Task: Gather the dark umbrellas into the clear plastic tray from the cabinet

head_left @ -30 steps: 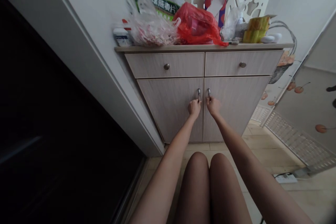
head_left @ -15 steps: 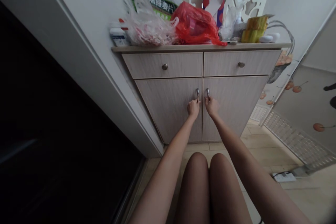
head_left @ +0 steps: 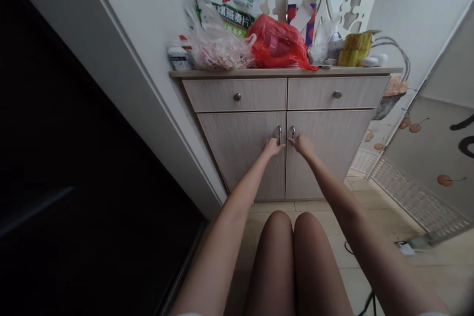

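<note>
A light wood cabinet (head_left: 244, 158) stands in front of me with two closed doors and two drawers above them. My left hand (head_left: 273, 147) reaches the lower end of the left door's metal handle (head_left: 280, 133), fingers closed around it. My right hand (head_left: 302, 145) does the same at the right door's handle (head_left: 293, 131). Both arms are stretched forward over my knees (head_left: 292, 237). The two doors meet flush at the middle.
The cabinet top carries a red plastic bag (head_left: 276, 44), a clear bag (head_left: 218, 49), a green-printed food packet (head_left: 229, 7) and a yellow pack (head_left: 353, 48). A dark doorway (head_left: 66, 182) lies left. A decorated panel (head_left: 425, 158) and a floor power strip (head_left: 405, 248) are right.
My view has drawn back a little and the cabinet looks farther off. Both hands stay at the door handles, with the wrists now lower. The doors remain closed.
</note>
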Available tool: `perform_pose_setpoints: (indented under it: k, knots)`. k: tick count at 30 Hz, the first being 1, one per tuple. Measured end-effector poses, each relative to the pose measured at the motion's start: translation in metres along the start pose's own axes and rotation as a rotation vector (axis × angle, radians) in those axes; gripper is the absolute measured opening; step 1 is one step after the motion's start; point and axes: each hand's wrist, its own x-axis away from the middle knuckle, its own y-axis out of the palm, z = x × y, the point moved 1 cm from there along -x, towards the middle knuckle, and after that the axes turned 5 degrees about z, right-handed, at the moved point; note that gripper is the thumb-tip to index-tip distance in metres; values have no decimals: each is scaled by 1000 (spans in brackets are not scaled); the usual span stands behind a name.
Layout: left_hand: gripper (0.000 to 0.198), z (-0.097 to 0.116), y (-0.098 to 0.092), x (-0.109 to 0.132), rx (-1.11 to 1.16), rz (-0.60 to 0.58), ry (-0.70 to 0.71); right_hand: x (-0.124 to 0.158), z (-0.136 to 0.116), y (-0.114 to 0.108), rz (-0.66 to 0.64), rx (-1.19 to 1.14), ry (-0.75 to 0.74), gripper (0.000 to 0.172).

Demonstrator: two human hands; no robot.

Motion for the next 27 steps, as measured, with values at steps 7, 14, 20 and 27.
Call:
perform_pose_setpoints:
  k: [7,14,20,27]
  knots:
    - [58,-13,-79,43,476,-547,-99,18,35,-84,-526,-327,-175,60]
    - [77,-6,-104,66,934,-630,-157,51,27,-95,-981,-1224,-284,68]
    - [78,-3,-66,69,1160,-597,-220,47,40,-62,-1123,-1563,-118,73]
    - [76,-17,-25,77,1160,-620,-308,51,60,-31,-1153,-1529,64,75]
